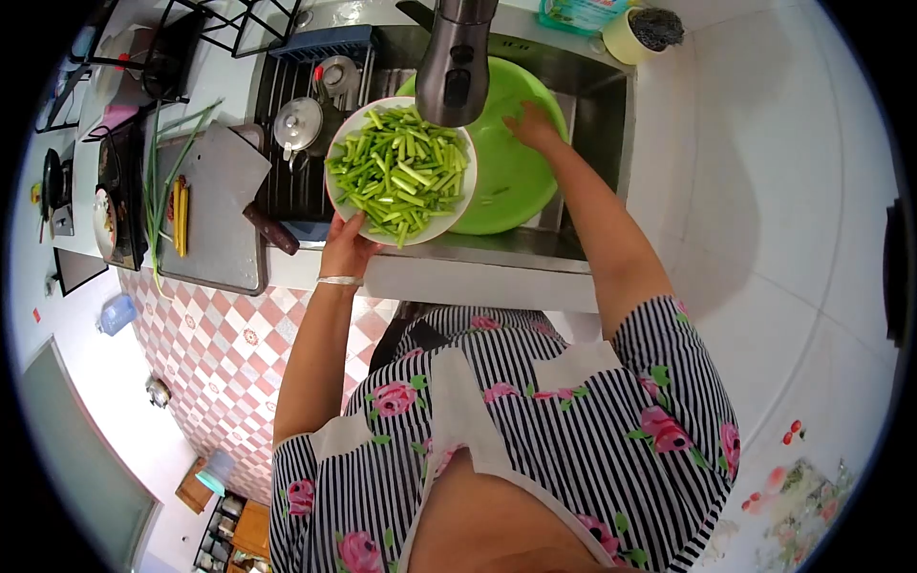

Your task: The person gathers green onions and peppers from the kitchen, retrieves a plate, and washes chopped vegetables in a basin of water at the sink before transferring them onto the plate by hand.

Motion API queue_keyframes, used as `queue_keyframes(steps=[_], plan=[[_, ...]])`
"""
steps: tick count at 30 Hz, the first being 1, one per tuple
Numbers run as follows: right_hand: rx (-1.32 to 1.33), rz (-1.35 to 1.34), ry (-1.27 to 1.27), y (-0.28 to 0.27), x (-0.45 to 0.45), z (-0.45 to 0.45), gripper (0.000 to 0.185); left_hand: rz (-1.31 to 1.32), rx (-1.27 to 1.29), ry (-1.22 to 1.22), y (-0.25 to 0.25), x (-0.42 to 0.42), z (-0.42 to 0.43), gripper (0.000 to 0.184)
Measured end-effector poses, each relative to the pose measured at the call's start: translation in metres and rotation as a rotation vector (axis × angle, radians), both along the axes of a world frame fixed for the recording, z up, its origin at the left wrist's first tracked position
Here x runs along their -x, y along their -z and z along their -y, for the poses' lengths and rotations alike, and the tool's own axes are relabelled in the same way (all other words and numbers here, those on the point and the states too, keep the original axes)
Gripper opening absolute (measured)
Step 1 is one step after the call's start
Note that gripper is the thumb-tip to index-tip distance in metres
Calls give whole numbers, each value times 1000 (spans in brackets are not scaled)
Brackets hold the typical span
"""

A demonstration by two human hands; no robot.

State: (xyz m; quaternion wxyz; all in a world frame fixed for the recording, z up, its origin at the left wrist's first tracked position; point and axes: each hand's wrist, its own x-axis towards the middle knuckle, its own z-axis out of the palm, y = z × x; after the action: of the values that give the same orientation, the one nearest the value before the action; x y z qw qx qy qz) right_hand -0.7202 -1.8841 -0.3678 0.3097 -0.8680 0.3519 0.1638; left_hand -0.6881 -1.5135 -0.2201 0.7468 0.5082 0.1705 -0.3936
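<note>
My left hand [349,246] grips the near edge of a white plate [445,222] with a thin pink rim. Chopped green stalks [401,172] are heaped on it. The plate is held over the left part of the sink and overlaps a large green basin [516,181]. Inside that basin is my right hand [533,126], fingers apart and holding nothing that I can see. A few small green bits lie low in the basin. The dark grey faucet [458,72] hangs between the plate and my right hand.
Left of the sink, a cleaver [234,172] lies on a grey cutting board [215,258] beside yellow strips [181,218] and long green onions [158,181]. A glass-lidded pot [298,124] stands on the drying rack. A yellow cup with a scrubber [626,38] sits behind the sink.
</note>
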Motion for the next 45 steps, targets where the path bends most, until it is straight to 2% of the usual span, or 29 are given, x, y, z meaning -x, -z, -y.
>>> queue_keyframes(steps=[1, 4, 7, 9, 10, 13, 18, 20, 30, 35, 39, 42, 44, 45], plan=[[65, -62, 24, 9, -5, -6, 65, 5, -19, -13, -2, 0, -3, 34], [164, -3, 8, 26, -33, -34, 64, 28, -36, -59, -4, -2, -10, 32], [36, 400, -12, 37, -44, -76, 59, 42, -13, -58, -2, -2, -19, 32], [-401, 506, 102, 64, -47, -109, 52, 42, -22, -74, -4, -1, -13, 32], [-505, 531, 88, 69, -42, -127, 51, 37, -16, -70, -3, -1, -12, 32], [-439, 592, -252, 55, -20, -167, 49, 52, 19, -57, 2, -2, -11, 33], [-512, 599, -428, 41, 7, -176, 44, 5, -11, -60, 1, -2, -4, 35], [-560, 570, -439, 36, 14, -172, 42, 9, 51, -20, 10, -5, -8, 35], [-817, 406, -437, 29, 29, -156, 33, -8, 15, -5, 7, -7, 4, 36], [-1022, 188, -297, 34, 31, -145, 29, -30, -6, -4, 10, -6, 6, 37], [-1150, -91, -9, 23, 40, -120, 25, -26, 12, -38, 14, -7, 9, 35], [-1091, -86, 222, -8, 53, -89, 22, -36, 9, -33, 11, -8, 11, 35], [-971, 135, 367, -65, 60, -75, 19, -46, 27, -53, 17, -8, 12, 36], [-959, 190, 330, -90, 63, -69, 20, -52, 35, -61, 19, -9, 13, 36]])
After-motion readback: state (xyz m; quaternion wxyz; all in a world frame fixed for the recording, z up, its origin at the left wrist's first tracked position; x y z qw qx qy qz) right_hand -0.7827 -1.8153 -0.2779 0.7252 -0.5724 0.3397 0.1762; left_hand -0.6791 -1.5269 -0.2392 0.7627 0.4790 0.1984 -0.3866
